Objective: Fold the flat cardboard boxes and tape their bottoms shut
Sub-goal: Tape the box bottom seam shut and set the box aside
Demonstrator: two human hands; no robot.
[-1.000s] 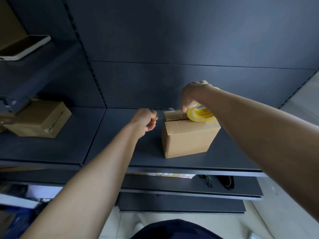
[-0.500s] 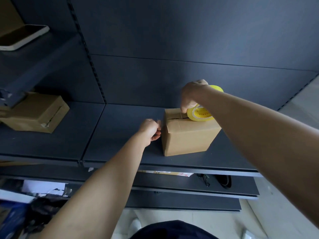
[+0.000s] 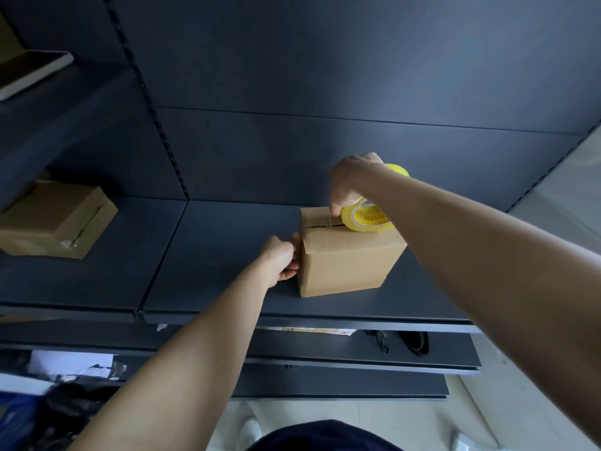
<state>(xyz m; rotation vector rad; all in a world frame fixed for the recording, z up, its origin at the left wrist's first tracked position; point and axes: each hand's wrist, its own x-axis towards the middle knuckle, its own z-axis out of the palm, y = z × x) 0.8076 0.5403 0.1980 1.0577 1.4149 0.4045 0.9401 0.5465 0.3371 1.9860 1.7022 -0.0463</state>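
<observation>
Left hand (image 3: 281,258): moved in across the shelf (image 3: 211,242) to the left side of the box (image 3: 344,262). Fingers curled against the cardboard, thumb at the top edge; whether it pinches a tape end cannot be told.
Right hand (image 3: 353,182): unchanged, gripping the tape roll (image 3: 367,218), which stands on edge on the box top beside the seam (image 3: 320,226).
Box: upright on the shelf, near its front.
Second box (image 3: 55,219): well apart, left.
Risk: box likely light; pulling the roll before the tape end is pressed down could slide it or run tape crooked off the seam.
</observation>
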